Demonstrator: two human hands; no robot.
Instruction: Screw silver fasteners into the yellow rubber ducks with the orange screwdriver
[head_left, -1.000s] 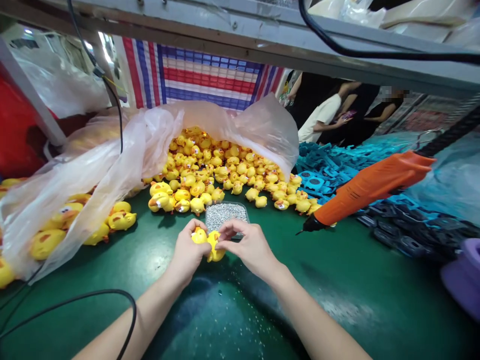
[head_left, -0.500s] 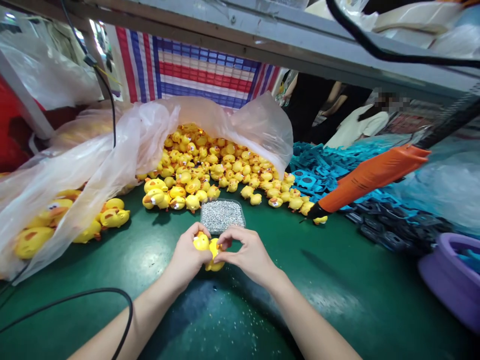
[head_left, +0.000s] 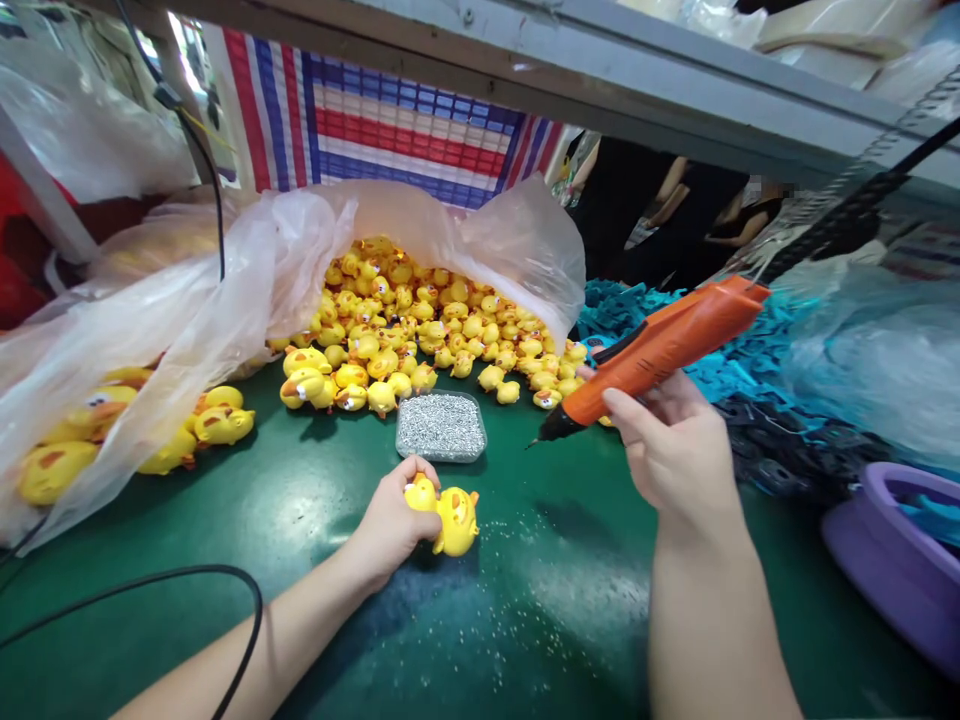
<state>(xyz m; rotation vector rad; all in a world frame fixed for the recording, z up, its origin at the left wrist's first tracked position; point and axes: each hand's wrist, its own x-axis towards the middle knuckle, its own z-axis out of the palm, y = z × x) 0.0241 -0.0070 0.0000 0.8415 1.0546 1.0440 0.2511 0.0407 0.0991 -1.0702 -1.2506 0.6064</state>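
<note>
1. Yellow toy duck (head_left: 457, 522) is pinched between the thumb and fingers of the left hand (head_left: 397, 515), its round end jutting out rightward; whether the smaller yellow lump in the grip belongs to it, I cannot tell
2. Fingers of the right hand (head_left: 682, 450) curl behind an orange electric screwdriver (head_left: 660, 345), thumb pressed along its near side, the thin bit pointing down and left, apart from the duck
3. Just beyond the left hand, a clear plastic tub (head_left: 442, 457) holds tiny silvery pieces
4. Pale specks dot the green table (head_left: 577, 565) to the right of the duck
5. Farther back, heaped toy ducks (head_left: 450, 330) spill from under a translucent plastic sheet (head_left: 262, 270)
6. Teal plastic parts (head_left: 750, 365) lie behind the right hand, a purple basin (head_left: 870, 560) to its right
</note>
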